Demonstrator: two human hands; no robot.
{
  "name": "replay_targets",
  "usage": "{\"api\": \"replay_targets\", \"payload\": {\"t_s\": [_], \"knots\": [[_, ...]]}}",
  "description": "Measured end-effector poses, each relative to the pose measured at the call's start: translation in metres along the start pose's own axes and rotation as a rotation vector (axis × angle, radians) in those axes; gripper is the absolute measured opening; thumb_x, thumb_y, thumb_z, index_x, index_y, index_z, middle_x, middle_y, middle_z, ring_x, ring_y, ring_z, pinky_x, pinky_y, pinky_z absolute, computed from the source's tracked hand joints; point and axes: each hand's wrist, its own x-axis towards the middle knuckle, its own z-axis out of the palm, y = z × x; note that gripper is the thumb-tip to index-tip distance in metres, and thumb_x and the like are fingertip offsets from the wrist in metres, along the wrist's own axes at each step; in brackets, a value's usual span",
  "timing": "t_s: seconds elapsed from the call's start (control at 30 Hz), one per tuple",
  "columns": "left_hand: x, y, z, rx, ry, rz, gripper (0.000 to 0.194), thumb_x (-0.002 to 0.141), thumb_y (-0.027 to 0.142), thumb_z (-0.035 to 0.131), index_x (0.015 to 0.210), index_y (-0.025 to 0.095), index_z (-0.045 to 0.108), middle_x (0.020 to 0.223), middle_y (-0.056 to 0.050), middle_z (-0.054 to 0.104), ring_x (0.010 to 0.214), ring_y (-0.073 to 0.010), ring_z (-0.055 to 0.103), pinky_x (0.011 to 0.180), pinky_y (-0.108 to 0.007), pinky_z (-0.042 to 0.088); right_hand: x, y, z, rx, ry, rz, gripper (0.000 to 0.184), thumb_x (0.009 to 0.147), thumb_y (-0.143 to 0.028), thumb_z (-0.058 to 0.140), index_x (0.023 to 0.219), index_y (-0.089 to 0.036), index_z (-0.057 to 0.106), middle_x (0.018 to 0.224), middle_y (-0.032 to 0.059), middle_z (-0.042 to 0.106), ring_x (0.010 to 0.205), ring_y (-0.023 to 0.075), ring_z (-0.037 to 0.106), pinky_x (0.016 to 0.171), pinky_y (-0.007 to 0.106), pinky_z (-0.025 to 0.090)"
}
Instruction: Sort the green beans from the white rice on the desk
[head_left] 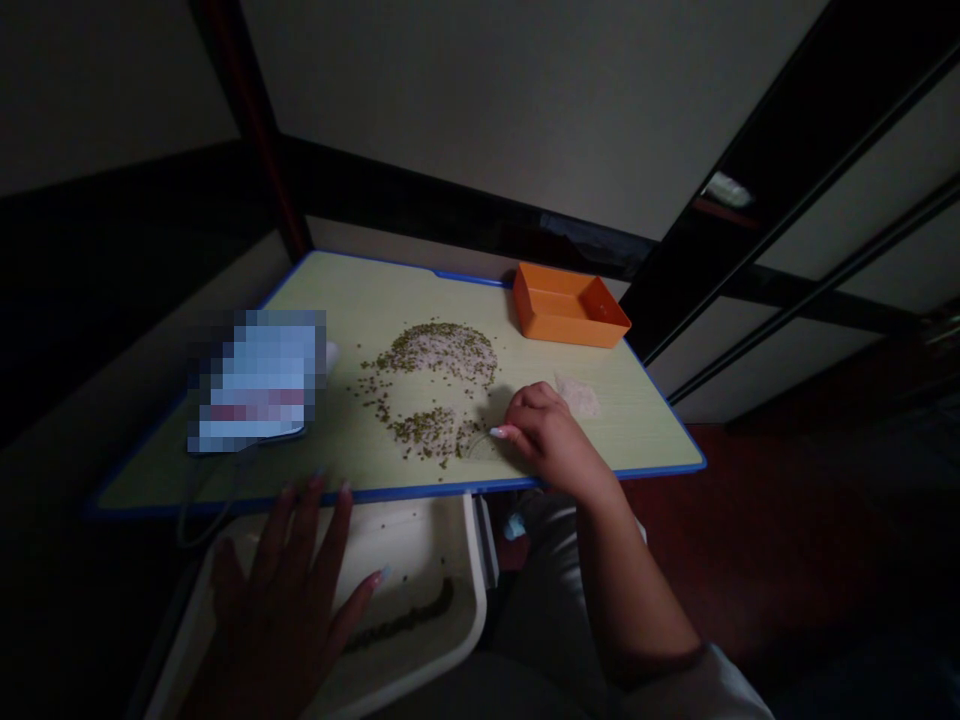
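Note:
My right hand (551, 440) is closed above the right part of the tabletop, thumb against the fingers. A faint, see-through curved edge (480, 443) shows beside the thumb, but I cannot make out what it belongs to. Just left of it lies a small spread of green beans (424, 430) mixed with pale grains. A larger heap of pale grains and green beans (442, 350) lies farther back. My left hand (289, 570) is open, fingers spread, over the white tub (480, 590) below the table's front edge. Its fingertips are near that edge.
The pale table (352, 290) has a blue rim. At its back right stands an orange box (577, 330), with a small pile of pale grains (577, 395) in front. A blurred, light-coloured object (259, 385) stands at the left. Dark green beans (409, 620) lie in the tub.

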Motion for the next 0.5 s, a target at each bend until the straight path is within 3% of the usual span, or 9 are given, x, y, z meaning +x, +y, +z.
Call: {"api": "replay_targets", "payload": {"t_s": [0.5], "knots": [[0.001, 0.0, -0.002, 0.014, 0.0, 0.016, 0.087, 0.091, 0.034, 0.056, 0.16, 0.02, 0.005, 0.168, -0.025, 0.023, 0.159, -0.0395, 0.017, 0.123, -0.078, 0.013, 0.01, -0.014, 0.006, -0.047, -0.027, 0.02, 0.021, 0.099, -0.027, 0.062, 0.081, -0.02, 0.07, 0.096, 0.0072, 0.065, 0.099, 0.0231, 0.053, 0.089, 0.037, 0.039]]}}
